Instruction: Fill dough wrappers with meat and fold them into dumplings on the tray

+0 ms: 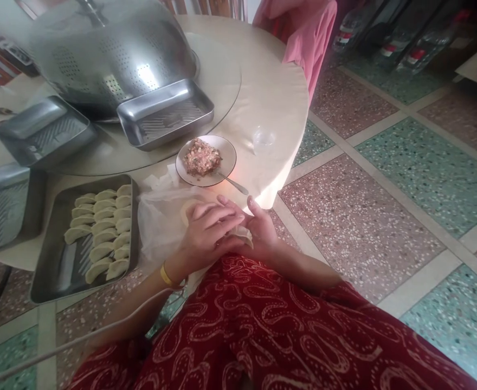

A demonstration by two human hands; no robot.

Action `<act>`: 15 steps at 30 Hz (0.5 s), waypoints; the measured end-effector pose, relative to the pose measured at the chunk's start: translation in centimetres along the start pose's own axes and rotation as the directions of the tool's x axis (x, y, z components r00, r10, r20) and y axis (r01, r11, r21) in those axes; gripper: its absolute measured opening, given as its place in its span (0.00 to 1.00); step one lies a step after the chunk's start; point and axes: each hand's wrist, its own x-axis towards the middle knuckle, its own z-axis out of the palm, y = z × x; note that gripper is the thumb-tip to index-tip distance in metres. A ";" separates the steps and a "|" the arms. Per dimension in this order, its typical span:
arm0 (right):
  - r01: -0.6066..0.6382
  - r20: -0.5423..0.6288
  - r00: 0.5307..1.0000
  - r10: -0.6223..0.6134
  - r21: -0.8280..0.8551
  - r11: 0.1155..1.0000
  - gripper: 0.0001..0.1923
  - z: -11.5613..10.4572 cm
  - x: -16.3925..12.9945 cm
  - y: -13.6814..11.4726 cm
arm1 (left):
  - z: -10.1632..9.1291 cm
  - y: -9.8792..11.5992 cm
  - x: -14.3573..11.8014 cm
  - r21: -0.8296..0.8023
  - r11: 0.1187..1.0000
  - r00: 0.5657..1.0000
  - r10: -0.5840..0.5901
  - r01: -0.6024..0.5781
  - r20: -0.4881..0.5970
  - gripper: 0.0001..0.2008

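Observation:
My left hand [210, 230] reaches across from the left, its fingers bent over my right hand [263, 227]. Between the two hands a pale dumpling [244, 236] shows in part; the fingers cover the rest. My right thumb points up, while the other right fingers are partly hidden behind the left hand. Just beyond them stands a white plate [228, 149] of minced filling [201, 157], with a spoon handle [234, 184] sticking out toward me. Beside my left hand is a thin plastic bag [161, 222], with a round wrapper [187, 211] by the fingers.
A metal tray [70, 276] with rows of dumplings [104, 222] is at the table's left edge. Other metal trays [165, 116] [43, 130] and a large perforated steel bowl [112, 59] stand behind. A clear cup [264, 136] sits to the right. A cable [112, 325] crosses my left forearm.

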 end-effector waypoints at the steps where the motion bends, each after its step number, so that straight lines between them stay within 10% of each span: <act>1: -0.002 0.002 1.000 0.002 -0.002 1.000 0.34 0.0 0.0 0.1 | -0.2 0.1 -0.2 0.009 1.000 1.000 -0.026 0.026 -0.008 0.11; 15: 0.040 0.012 0.999 -0.039 -0.050 0.998 0.31 -0.7 1.0 1.2 | 0.1 2.1 -2.7 0.146 0.977 0.980 -0.132 0.154 -0.150 0.09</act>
